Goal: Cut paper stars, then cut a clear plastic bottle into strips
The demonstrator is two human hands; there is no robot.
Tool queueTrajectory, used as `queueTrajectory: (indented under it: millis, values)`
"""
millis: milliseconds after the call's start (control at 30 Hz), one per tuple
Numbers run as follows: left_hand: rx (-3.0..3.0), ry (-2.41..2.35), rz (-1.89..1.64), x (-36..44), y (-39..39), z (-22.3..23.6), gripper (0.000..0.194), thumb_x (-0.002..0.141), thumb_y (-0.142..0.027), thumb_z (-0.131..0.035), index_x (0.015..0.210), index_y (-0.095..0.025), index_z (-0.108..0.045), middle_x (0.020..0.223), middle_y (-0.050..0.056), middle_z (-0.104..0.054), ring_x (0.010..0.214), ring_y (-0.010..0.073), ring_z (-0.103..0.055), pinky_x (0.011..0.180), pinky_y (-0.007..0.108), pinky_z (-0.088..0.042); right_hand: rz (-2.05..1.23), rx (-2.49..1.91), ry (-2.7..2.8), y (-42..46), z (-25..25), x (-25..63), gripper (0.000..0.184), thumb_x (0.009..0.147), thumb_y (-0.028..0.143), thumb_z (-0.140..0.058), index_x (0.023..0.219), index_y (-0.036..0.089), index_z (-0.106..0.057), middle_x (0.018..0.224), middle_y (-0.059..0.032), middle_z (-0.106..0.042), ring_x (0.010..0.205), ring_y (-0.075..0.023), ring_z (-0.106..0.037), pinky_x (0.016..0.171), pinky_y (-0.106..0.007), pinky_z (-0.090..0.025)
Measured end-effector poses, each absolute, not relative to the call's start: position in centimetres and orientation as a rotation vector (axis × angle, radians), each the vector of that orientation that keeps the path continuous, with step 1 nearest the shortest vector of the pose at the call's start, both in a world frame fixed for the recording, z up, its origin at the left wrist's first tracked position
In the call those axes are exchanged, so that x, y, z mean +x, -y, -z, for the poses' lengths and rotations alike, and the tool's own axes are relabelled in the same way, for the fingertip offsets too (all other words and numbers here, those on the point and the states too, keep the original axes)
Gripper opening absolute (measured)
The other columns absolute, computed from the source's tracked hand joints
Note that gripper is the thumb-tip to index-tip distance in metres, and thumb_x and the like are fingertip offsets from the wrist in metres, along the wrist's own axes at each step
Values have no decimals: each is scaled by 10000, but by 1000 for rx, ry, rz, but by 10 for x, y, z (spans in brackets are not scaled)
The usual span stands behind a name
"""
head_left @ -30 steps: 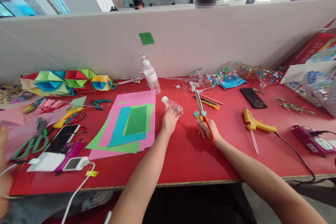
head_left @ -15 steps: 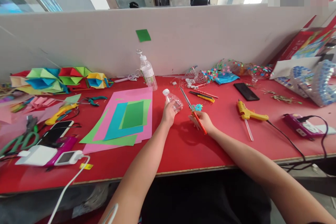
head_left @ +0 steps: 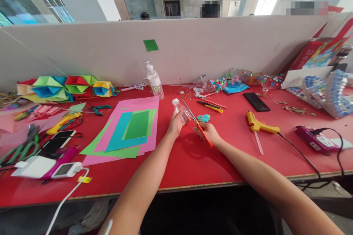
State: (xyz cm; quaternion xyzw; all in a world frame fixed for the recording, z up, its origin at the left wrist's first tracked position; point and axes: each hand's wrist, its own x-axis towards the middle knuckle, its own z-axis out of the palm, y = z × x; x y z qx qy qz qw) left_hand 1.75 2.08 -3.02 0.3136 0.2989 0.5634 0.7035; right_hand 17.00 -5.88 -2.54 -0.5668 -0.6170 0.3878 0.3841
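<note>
My left hand (head_left: 174, 126) is wrapped round a small clear plastic bottle (head_left: 182, 110) with a white cap, held tilted above the red table (head_left: 193, 161). My right hand (head_left: 209, 132) grips red-handled scissors (head_left: 197, 125); their blades point up and left and reach the bottle's side. A small teal paper flower (head_left: 203, 118) lies just behind the scissors.
Pink, green and blue paper sheets (head_left: 127, 128) lie left of my hands. An upright water bottle (head_left: 154, 82) stands behind them. To the right are a yellow glue gun (head_left: 259, 127), a black phone (head_left: 256, 101) and a purple power strip (head_left: 317, 139). Origami, pliers, chargers crowd the left.
The scissors' blades have swung left from pointing upward until they meet the bottle. The two hands have come closer together. The paper flower now lies apart from the scissors.
</note>
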Motion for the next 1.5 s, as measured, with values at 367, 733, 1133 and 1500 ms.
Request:
queueTrajectory:
  millis: [367, 733, 1133, 1500]
  values:
    - [692, -636, -1264, 13, -16, 28, 379, 730, -377, -744, 993, -212, -527, 868, 4, -615, 794, 150, -628, 787, 324, -535, -1019, -1417, 1540, 58, 27, 170, 398, 794, 464, -633, 605, 212, -390, 497, 68, -424, 458, -98, -455, 457, -220, -311]
    - [741, -538, -1089, 25, -2, 26, 489, 711, -342, -758, 1114, -193, -526, 881, 27, -683, 796, 196, -698, 775, 337, -519, -985, -1443, 1341, 60, 30, 169, 303, 779, 477, -540, 643, 227, -435, 434, 61, -457, 378, -120, -455, 409, -227, -333]
    - [821, -558, -1029, 25, 9, 22, 648, 783, -352, -730, 1344, -249, -423, 1043, 55, -710, 927, 221, -706, 869, 360, -496, -925, -1502, 1359, 57, 29, 180, 333, 766, 491, -575, 624, 220, -443, 474, 48, -475, 423, -126, -477, 441, -228, -347]
    - [726, -613, -942, 28, 8, 9, 433, 766, -448, -709, 1067, -221, -497, 858, 32, -719, 842, 233, -729, 817, 380, -549, -709, -1584, 1470, 47, 20, 192, 298, 757, 440, -532, 615, 226, -380, 515, 49, -407, 494, -112, -375, 472, -222, -262]
